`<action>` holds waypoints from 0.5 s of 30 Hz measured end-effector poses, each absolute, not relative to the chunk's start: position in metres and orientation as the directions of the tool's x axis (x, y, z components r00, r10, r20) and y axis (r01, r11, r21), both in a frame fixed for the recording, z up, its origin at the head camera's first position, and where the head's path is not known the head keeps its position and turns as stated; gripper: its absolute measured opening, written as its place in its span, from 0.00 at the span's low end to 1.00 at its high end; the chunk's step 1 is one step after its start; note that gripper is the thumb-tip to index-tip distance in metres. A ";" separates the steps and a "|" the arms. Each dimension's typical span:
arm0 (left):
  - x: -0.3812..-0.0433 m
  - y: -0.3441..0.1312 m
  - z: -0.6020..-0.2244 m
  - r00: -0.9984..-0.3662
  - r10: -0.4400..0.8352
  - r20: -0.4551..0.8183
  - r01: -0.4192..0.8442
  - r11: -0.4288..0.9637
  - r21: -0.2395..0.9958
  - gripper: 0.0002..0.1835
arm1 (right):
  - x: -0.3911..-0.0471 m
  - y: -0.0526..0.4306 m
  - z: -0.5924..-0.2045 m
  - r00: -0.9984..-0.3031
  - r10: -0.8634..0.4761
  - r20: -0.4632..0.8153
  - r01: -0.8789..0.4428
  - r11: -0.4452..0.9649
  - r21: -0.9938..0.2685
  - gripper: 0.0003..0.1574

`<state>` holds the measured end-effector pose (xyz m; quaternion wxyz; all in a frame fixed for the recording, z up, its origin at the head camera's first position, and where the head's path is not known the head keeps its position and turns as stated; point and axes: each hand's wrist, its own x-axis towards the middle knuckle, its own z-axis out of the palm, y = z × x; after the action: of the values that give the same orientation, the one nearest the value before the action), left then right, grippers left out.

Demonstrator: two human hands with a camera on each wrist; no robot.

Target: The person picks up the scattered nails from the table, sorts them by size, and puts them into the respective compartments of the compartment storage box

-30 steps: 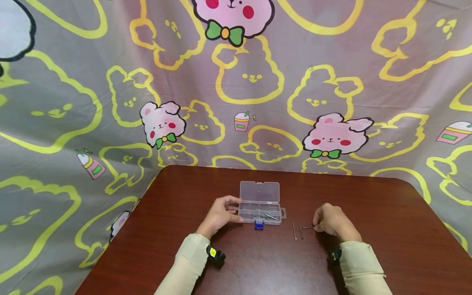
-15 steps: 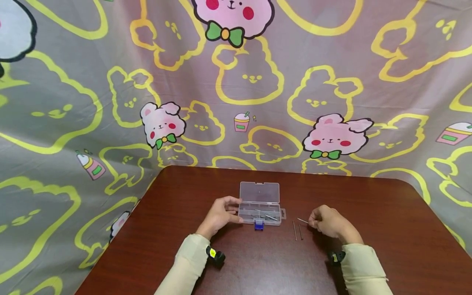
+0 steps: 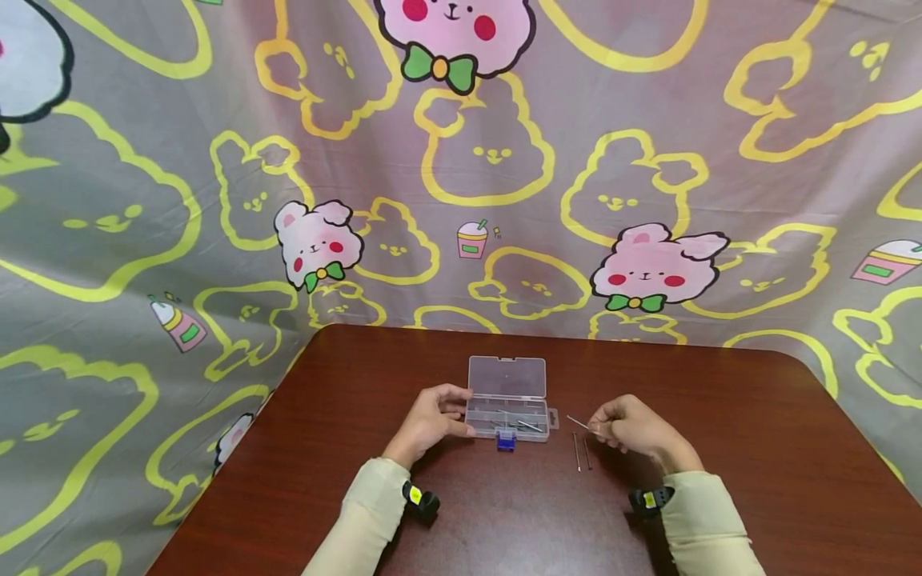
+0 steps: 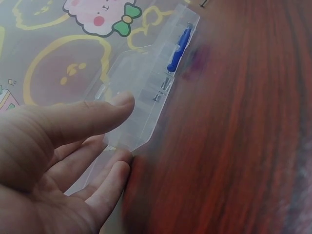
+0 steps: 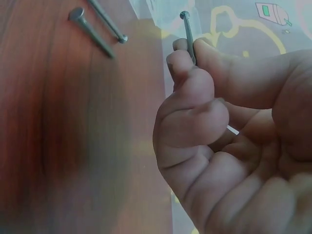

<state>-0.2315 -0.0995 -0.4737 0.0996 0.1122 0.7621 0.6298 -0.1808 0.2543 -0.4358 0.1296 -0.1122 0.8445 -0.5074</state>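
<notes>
A clear plastic compartment box (image 3: 490,433) stands on the table with its lid (image 3: 507,377) raised and a blue latch (image 3: 506,442) at the front. Several nails (image 3: 531,425) lie in its front compartments. My left hand (image 3: 430,422) holds the box's left end between thumb and fingers. To the right of the box, my right hand (image 3: 637,432) pinches a nail (image 5: 187,30) between thumb and fingertips, head outward. Two more nails lie on the table, one with a broad flat head (image 5: 90,30) and a thinner one (image 5: 108,20) beside it.
The dark red-brown table (image 3: 374,368) has rounded far corners. A patterned cloth (image 3: 403,160) hangs behind it and along the left side. A clear hanging tab (image 3: 553,418) juts from the box's right end.
My right hand has lifted the nail from the table and carried it left toward the box, its head end swinging up toward the back. The left hand has stayed on the box.
</notes>
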 end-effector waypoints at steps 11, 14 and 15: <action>-0.231 -0.100 -0.473 -0.955 0.297 -0.027 0.029 0.183 0.983 0.32 | -0.190 0.238 -0.433 -0.952 -0.287 -0.104 -0.040 0.456 -0.889 0.08; -0.232 -0.099 -0.473 -0.954 0.300 -0.027 0.029 0.180 0.983 0.32 | -0.192 0.232 -0.432 -0.959 -0.262 -0.106 -0.025 0.453 -0.891 0.08; -0.232 -0.099 -0.473 -0.953 0.302 -0.025 0.031 0.180 0.983 0.32 | -0.193 0.231 -0.432 -0.961 -0.258 -0.102 -0.027 0.453 -0.891 0.08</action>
<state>-0.2324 -0.0994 -0.4729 0.1073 0.1095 0.7604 0.6311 -0.1926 0.2307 -0.4323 0.1119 -0.0844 0.8449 -0.5161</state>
